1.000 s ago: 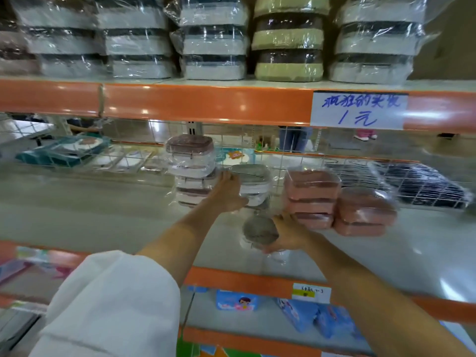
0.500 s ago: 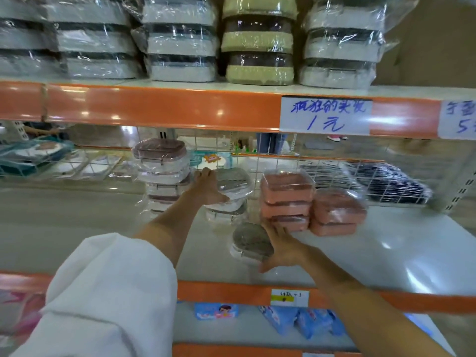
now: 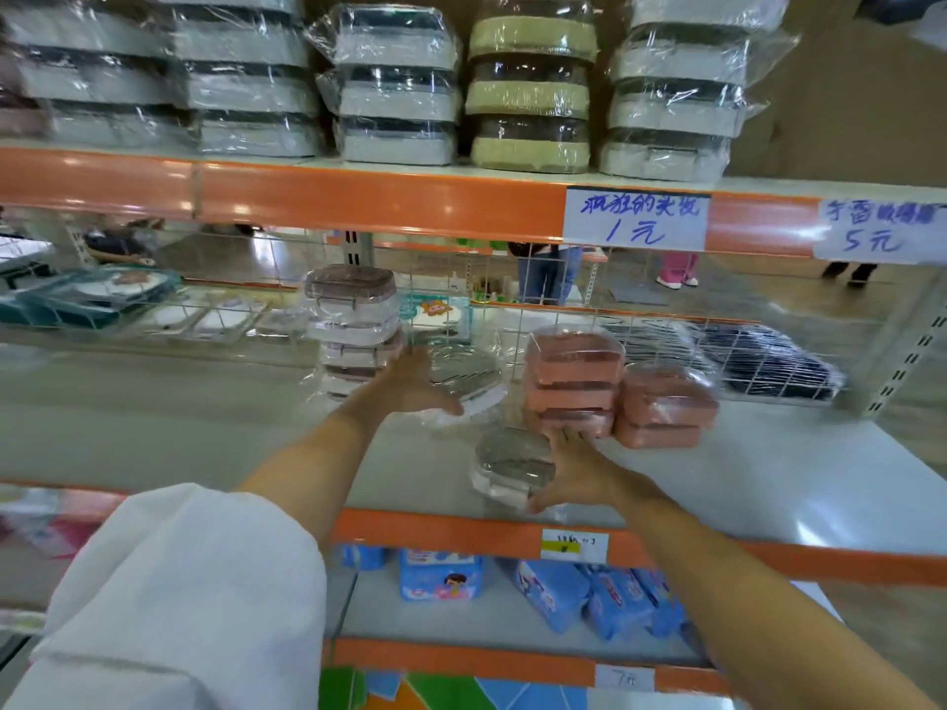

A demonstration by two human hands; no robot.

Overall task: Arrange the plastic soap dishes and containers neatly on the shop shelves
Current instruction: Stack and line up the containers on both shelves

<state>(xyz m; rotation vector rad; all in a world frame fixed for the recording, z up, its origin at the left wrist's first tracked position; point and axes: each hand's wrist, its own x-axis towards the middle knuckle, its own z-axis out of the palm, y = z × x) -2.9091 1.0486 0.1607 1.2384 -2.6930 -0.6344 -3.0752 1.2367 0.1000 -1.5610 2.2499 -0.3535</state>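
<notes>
On the middle shelf (image 3: 768,484), my left hand (image 3: 415,384) grips a grey wrapped soap dish (image 3: 469,376), tilted and lifted at the stack's place. My right hand (image 3: 574,471) holds the right side of another grey wrapped dish (image 3: 510,466) lying near the shelf's front edge. A stack of wrapped white dishes with brownish lids (image 3: 353,325) stands left of my left hand. Two stacks of pink wrapped dishes (image 3: 574,381) (image 3: 663,407) stand to the right, close to my right fingertips.
The upper shelf carries several stacks of wrapped white and green containers (image 3: 533,84). A wire grid (image 3: 563,310) backs the middle shelf. Blue packets (image 3: 604,597) lie on the shelf below. Handwritten price labels (image 3: 635,222) hang on the orange shelf edge.
My left hand has lifted and tilted its grey dish slightly. My right hand stays on the front grey dish, nearer the shelf's front edge in view. The camera shifted left.
</notes>
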